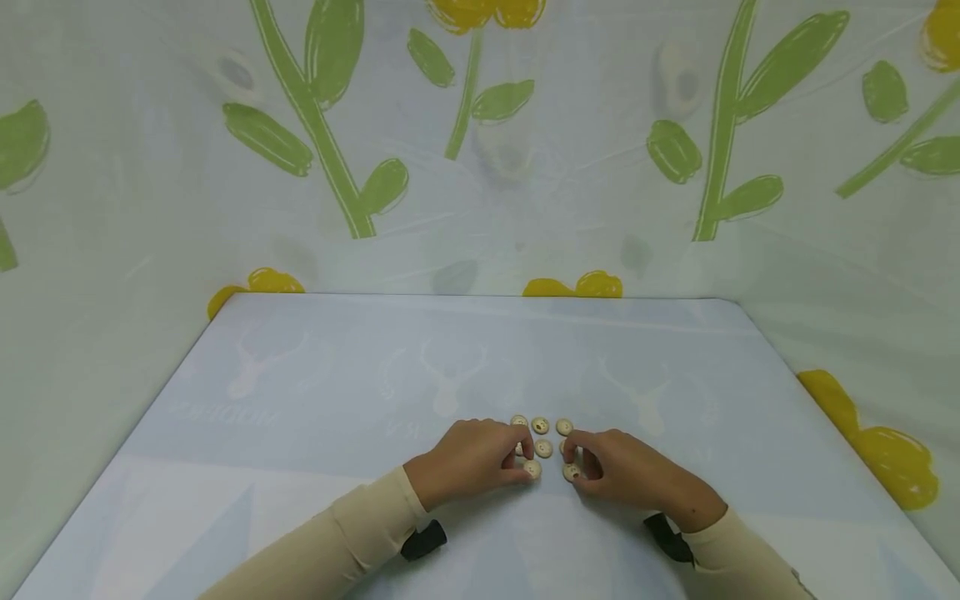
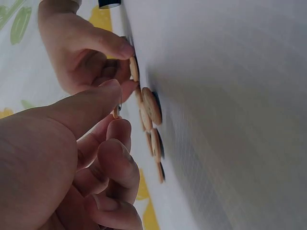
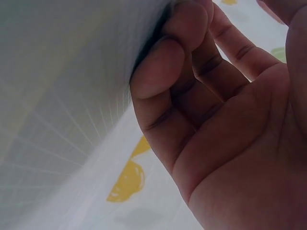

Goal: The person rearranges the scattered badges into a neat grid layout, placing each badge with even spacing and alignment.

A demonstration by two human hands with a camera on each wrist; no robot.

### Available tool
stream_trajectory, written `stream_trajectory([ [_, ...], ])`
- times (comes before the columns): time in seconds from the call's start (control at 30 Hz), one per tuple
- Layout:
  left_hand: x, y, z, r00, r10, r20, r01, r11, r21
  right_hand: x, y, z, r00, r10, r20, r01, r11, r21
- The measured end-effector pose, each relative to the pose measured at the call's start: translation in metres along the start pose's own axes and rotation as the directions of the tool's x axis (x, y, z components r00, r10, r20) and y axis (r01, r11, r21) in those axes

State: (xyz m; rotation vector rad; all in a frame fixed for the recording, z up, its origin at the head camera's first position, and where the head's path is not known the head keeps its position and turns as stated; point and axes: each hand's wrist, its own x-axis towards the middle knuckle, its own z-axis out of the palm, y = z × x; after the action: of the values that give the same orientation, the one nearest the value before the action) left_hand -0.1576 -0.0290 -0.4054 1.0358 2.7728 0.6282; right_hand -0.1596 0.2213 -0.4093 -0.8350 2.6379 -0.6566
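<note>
Several round, pale wooden buttons lie grouped in rows on the table in the head view, among them a far middle button [image 1: 540, 425] and a centre button [image 1: 543, 448]. My left hand [image 1: 480, 458] pinches a button [image 1: 532, 469] between thumb and index finger at the near left of the group; in the left wrist view only a thin edge of that button [image 2: 116, 113] shows. Across from it, my right hand [image 1: 626, 471] pinches another button [image 1: 572, 472] at the near right, its edge upright in the left wrist view. The right wrist view shows curled fingers [image 3: 158, 72] but no button.
The table [image 1: 337, 383] has a pale blue and white cover with faint deer-head prints. Behind it and at the sides hangs a white curtain [image 1: 570, 208] with green leaves and yellow flowers. Dark bands [image 1: 424, 540] sit at both wrists by beige sleeves.
</note>
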Motion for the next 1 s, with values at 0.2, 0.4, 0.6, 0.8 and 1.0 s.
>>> stream_trajectory([
  [0.2, 0.008, 0.004, 0.006, 1.0, -0.005, 0.027, 0.004, 0.999, 0.035, 0.001, 0.0, 0.001, 1.0, -0.017, -0.003, 0.017, 1.0, -0.004],
  [0.4, 0.014, 0.007, 0.012, 0.998, -0.024, 0.057, 0.021, 0.998, 0.054, 0.002, -0.002, 0.001, 1.0, -0.025, -0.007, 0.025, 1.0, 0.01],
  [0.6, 0.016, 0.009, 0.015, 0.998, -0.03, 0.051, 0.026, 0.996, 0.091, 0.001, -0.002, 0.001, 0.999, -0.043, -0.016, 0.043, 0.999, 0.005],
  [0.8, 0.016, 0.01, 0.016, 0.998, -0.031, 0.047, 0.027, 0.995, 0.1, -0.001, -0.002, 0.001, 1.0, -0.022, -0.013, 0.022, 1.0, 0.004],
  [1.0, 0.017, 0.01, 0.016, 0.998, -0.039, 0.055, 0.034, 0.996, 0.088, -0.001, -0.002, 0.001, 1.0, -0.02, -0.022, 0.02, 1.0, -0.001],
])
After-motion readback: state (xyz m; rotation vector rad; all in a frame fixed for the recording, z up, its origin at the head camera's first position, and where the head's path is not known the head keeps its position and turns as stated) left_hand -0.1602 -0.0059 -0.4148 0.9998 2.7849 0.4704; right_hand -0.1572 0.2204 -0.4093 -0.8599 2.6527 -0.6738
